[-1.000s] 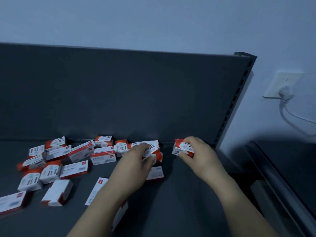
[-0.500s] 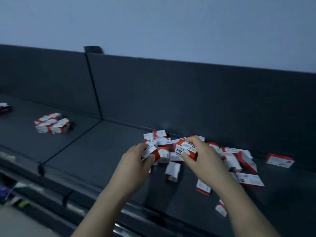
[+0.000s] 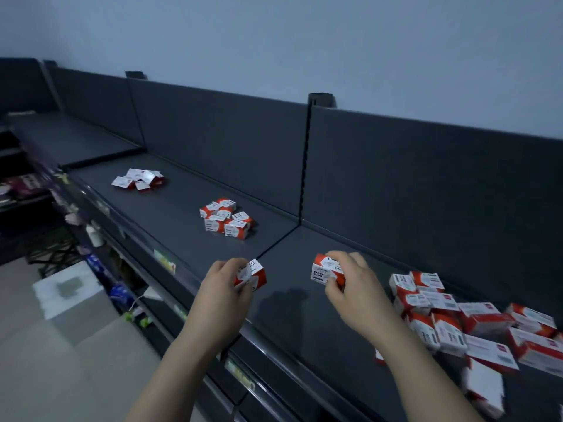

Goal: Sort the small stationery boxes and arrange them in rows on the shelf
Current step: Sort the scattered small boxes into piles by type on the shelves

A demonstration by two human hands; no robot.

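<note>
My left hand [image 3: 225,287] grips a small red-and-white box [image 3: 252,275] above the dark shelf [image 3: 170,214], near the seam between two shelf sections. My right hand [image 3: 350,284] holds a red-and-white paper clip box [image 3: 324,268] a little to the right of it. A loose heap of red-and-white boxes [image 3: 463,318] lies on the shelf right of my right hand. A tidy cluster of small boxes [image 3: 227,222] sits further left on the shelf. Another small group of boxes [image 3: 138,179] lies beyond it.
A dark back panel [image 3: 396,184] runs behind the shelf, with an upright post [image 3: 307,153] at the section seam. The shelf's front rail [image 3: 158,257] carries price labels. Below at left are lower shelves with mixed goods [image 3: 24,187] and a pale floor [image 3: 61,345].
The view has swung left, away from the heap. Both hands, each holding a box, have moved left off the heap and now hover near the shelf seam.
</note>
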